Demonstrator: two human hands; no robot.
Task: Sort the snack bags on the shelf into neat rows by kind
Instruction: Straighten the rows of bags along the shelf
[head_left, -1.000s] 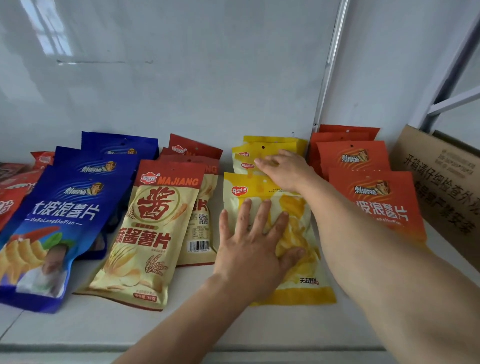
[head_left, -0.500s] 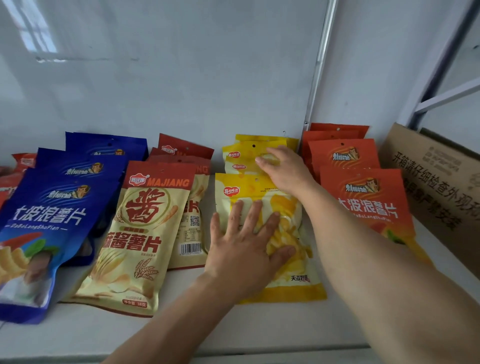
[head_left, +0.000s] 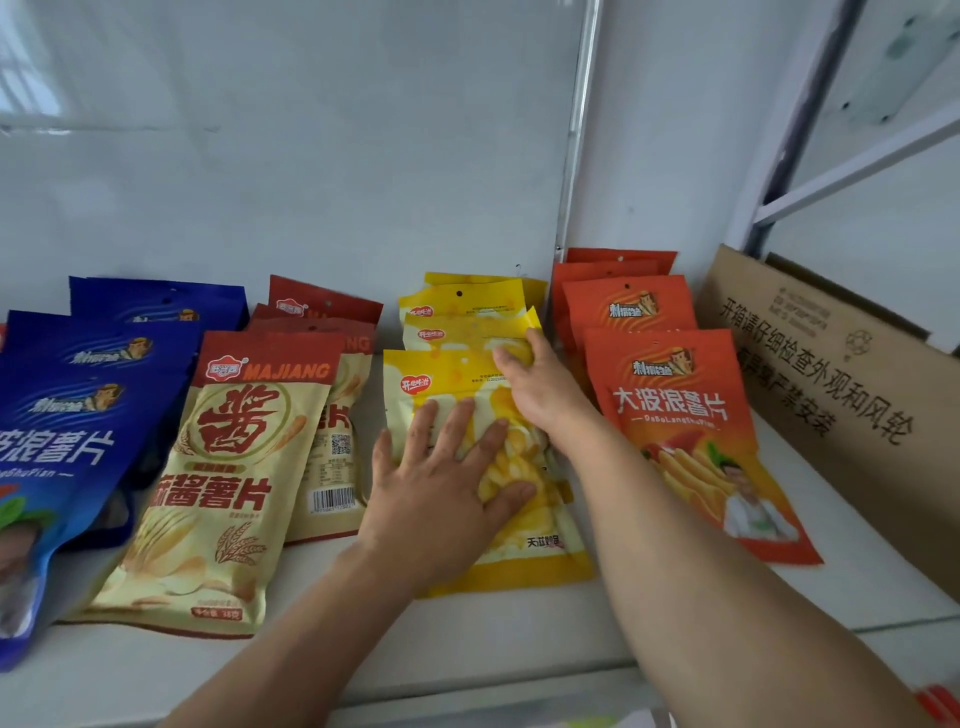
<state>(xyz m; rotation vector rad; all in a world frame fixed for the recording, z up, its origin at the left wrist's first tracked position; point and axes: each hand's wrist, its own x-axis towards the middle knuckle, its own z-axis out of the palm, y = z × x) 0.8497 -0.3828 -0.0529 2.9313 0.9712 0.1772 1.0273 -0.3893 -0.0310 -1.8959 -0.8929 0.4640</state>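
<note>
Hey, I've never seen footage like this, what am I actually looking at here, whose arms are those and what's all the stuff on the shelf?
There is no machine here. A person wears a wide-angle camera on the head, looking forward and down, so the two arms coming in from below are their own.

On the white shelf snack bags lie in overlapping rows by colour: blue bags on the left, then cream bags with red tops, yellow bags in the middle, orange bags on the right. A cardboard box stands at the far right.

The left hand lies flat, fingers spread, on the front yellow bag. The right hand reaches further back and touches the yellow bag behind it. Neither hand has lifted anything.
</note>
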